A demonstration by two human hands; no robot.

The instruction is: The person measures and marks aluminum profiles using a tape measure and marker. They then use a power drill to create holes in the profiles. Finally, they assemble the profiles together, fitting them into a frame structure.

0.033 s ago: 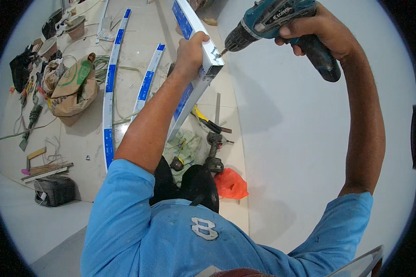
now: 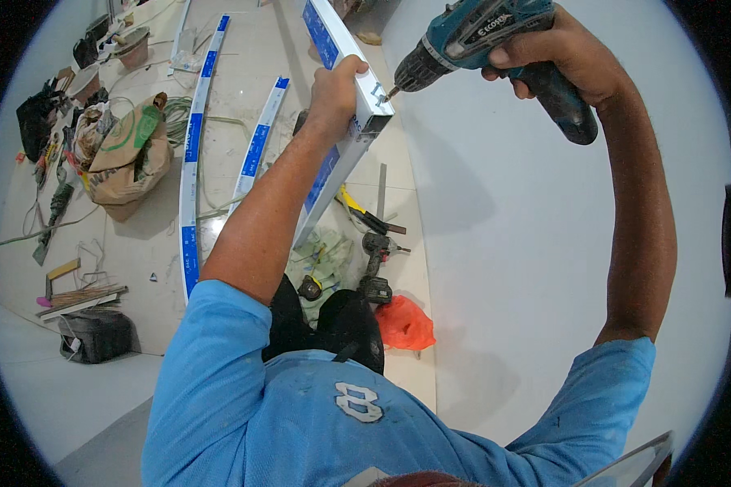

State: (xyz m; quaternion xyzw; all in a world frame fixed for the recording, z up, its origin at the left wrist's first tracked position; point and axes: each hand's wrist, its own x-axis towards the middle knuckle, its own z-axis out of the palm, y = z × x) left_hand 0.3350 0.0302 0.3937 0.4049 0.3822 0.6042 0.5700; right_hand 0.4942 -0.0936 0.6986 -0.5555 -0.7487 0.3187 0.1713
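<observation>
My left hand [image 2: 334, 96] is wrapped round the upper end of a white frame [image 2: 372, 91] that carries blue protective film. The near corner of the frame faces the wall, and a lower member slopes down toward my knees. In my right hand [image 2: 575, 50] is a teal and black cordless drill [image 2: 473, 39], held by its grip. Its chuck points left at the frame, and the bit's tip meets the white face near the corner. Whether the tip has gone into the surface, I cannot tell.
Close on the right stands a white wall [image 2: 528, 243]. Below the frame lie an impact driver [image 2: 375, 264], a tape measure [image 2: 309, 286] and a red plastic bag [image 2: 404, 323]. Long film-covered strips [image 2: 193, 154] lie leftward, beside a brown sack [image 2: 130, 166] and a black bag [image 2: 97, 336].
</observation>
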